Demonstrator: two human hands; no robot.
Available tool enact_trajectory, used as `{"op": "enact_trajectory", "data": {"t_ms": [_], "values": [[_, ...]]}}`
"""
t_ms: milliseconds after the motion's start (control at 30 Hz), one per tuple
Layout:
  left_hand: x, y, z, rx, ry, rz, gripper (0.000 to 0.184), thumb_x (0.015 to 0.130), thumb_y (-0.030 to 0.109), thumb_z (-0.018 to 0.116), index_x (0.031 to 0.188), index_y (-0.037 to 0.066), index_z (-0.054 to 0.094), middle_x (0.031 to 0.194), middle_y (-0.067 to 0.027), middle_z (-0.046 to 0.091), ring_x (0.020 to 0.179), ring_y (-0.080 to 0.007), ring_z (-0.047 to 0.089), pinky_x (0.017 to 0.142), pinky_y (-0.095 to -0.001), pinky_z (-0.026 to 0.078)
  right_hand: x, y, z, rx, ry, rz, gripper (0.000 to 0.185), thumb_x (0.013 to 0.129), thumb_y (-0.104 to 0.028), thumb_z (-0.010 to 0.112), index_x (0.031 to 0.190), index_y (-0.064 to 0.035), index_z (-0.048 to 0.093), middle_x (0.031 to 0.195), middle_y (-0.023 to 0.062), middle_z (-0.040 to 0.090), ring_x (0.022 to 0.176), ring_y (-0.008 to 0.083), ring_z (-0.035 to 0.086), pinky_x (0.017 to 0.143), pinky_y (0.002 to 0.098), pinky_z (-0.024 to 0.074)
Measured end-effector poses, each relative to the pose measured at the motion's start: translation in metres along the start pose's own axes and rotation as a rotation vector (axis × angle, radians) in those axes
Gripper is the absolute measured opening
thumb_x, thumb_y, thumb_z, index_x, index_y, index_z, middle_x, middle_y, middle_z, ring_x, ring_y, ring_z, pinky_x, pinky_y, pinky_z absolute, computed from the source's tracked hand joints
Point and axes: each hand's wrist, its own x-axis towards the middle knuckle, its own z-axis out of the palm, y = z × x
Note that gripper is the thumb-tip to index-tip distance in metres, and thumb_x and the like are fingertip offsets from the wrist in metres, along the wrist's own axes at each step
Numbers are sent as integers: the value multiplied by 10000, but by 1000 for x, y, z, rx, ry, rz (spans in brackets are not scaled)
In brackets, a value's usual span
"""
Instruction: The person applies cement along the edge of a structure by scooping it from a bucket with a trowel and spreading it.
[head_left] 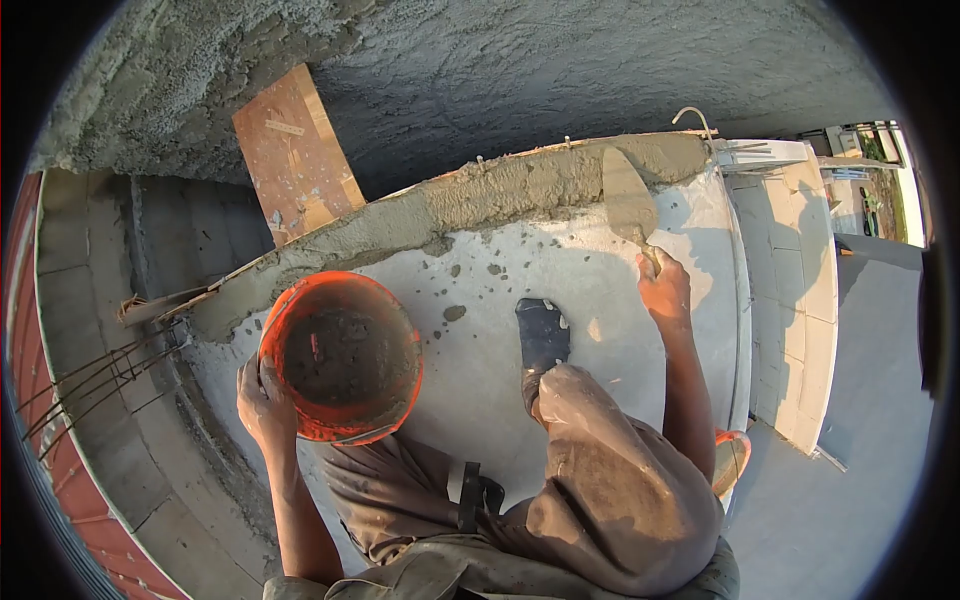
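Note:
My left hand [264,402] grips the left rim of an orange bucket [413,372], which holds grey wet mortar [345,352]. My right hand [664,286] is closed round the handle of a trowel [628,198]. The trowel's broad blade lies against the band of mortar [480,205] along the edge of the pale slab [470,350]. Small splashes of mortar dot the slab between the bucket and the trowel.
A wooden board [290,150] leans at the upper left beside a rough grey wall [600,60]. Rebar rods [95,385] stick out at the left. A bent hook [692,112] rises near the band's right end. Another orange container [733,455] stands at the lower right.

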Motion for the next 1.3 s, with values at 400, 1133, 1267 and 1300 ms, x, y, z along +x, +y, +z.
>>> {"op": "enact_trajectory", "data": {"t_ms": [400, 1133, 1267, 1300], "values": [[2, 7, 2, 23, -15, 1, 292, 1017, 217, 543, 1153, 1, 686, 1054, -188, 683, 956, -380, 667, 827, -420, 504, -15, -59, 31, 123, -329, 30, 396, 970, -302, 595, 1154, 42, 668, 1035, 296, 692, 1004, 439, 674, 841, 468, 529], [1, 8, -1, 22, -10, 1, 273, 1011, 192, 550, 1145, -6, 682, 1065, -179, 684, 946, -363, 668, 837, -415, 508, -17, -37, 23, -141, -171, -30, 329, 975, -265, 582, 1166, -2, 636, 988, 250, 707, 956, 418, 682, 834, 488, 537], [1, 5, -1, 10, 3, -8, 277, 1012, 199, 550, 1144, -1, 687, 1052, -186, 686, 943, -372, 671, 834, -416, 510, -13, -48, -13, -17, -216, -41, 343, 970, -253, 588, 1160, 26, 648, 1007, 279, 695, 971, 448, 667, 822, 488, 526], [2, 6, 0, 1, 3, -11, 277, 1012, 200, 550, 1144, 1, 689, 1048, -186, 687, 942, -374, 671, 833, -415, 510, -11, -58, -18, 31, -261, -79, 345, 969, -251, 588, 1153, 33, 653, 1014, 286, 691, 974, 455, 664, 825, 490, 523]]}}
